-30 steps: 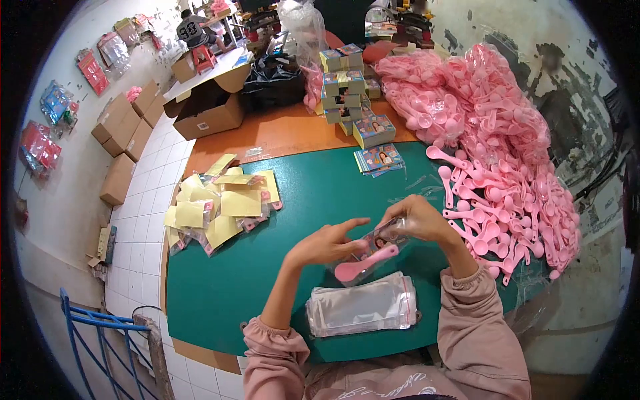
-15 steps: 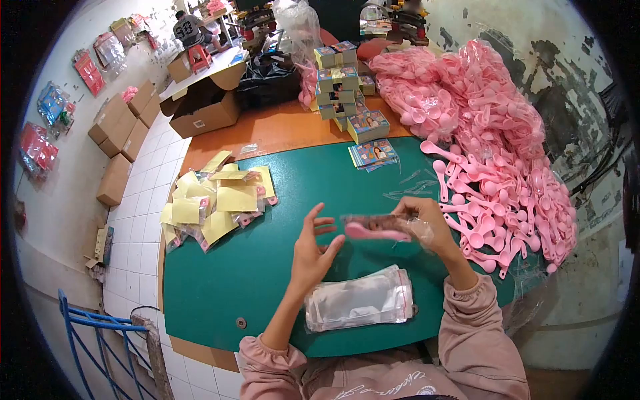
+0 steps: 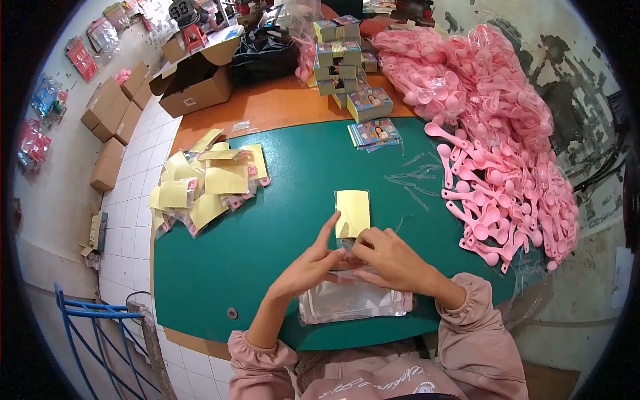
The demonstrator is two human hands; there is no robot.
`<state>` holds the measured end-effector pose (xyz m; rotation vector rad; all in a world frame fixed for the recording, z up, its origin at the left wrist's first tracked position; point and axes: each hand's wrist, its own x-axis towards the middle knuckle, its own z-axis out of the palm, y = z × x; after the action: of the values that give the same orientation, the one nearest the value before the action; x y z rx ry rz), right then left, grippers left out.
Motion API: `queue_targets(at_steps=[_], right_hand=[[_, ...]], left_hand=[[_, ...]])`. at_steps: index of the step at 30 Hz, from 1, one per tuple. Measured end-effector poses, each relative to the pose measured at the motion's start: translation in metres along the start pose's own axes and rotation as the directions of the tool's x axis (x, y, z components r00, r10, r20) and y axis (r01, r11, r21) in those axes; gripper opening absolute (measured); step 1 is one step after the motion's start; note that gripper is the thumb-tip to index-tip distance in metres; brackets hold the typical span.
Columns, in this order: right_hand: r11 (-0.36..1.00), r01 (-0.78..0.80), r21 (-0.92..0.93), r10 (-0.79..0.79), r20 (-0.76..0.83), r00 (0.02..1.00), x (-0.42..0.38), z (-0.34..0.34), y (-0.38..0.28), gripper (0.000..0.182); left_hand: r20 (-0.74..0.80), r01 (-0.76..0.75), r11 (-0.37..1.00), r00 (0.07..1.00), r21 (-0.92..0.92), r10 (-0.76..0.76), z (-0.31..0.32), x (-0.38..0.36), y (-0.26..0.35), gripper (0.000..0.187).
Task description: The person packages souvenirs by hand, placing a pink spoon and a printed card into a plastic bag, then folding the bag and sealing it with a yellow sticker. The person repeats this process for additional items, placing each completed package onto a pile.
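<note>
A clear plastic packet with a yellow card (image 3: 353, 213) in it lies on the green table top (image 3: 287, 180), card side up. My left hand (image 3: 313, 263) grips the packet's near end between thumb and fingers, its index finger stretched along the card's left edge. From the other side my right hand (image 3: 387, 260) pinches the same end, fingers bent. The hands cover most of that end, and the spoon cannot be made out. Just below them sits a stack of flat clear plastic bags (image 3: 353, 301), partly under my fingers.
Finished-looking packets with yellow cards (image 3: 207, 177) are piled on the left. Loose pink spoons (image 3: 493, 207) and bulging bags of spoons (image 3: 467, 87) fill the right. Card bundles (image 3: 338, 57) stand at the back, near a few loose cards (image 3: 375, 135) and plastic strips (image 3: 413, 177).
The packet, held by my right hand alone with a pink spoon showing, has come down nearer me and turned yellow card up. My left hand has closed on its near end.
</note>
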<state>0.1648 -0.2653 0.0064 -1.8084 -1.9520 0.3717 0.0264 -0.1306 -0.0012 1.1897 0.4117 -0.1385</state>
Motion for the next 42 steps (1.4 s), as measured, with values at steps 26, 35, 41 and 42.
queue_targets(at_steps=[26, 35, 41, 42], right_hand=[[0.927, 0.315, -0.206, -0.359, -0.23, 0.905, 0.001, 0.014, -0.014, 0.011], [0.984, 0.172, -0.044, -0.177, -0.151, 0.973, 0.001, -0.01, 0.0, 0.025], [0.983, 0.161, -0.093, -0.178, -0.214, 0.961, 0.002, 0.01, -0.002, 0.026], [0.981, 0.161, -0.104, -0.181, -0.224, 0.958, 0.002, 0.012, -0.003, 0.026]], left_hand=[[-0.132, -0.21, 0.902, 0.976, -0.377, 0.172, 0.008, 0.009, -0.009, 0.075], [-0.065, -0.055, 0.955, 0.997, -0.29, 0.037, 0.007, -0.001, 0.003, 0.072], [-0.039, -0.071, 0.951, 0.997, -0.301, 0.062, -0.003, 0.002, -0.009, 0.077], [-0.041, -0.072, 0.951, 0.997, -0.302, 0.062, -0.002, 0.001, -0.008, 0.077]])
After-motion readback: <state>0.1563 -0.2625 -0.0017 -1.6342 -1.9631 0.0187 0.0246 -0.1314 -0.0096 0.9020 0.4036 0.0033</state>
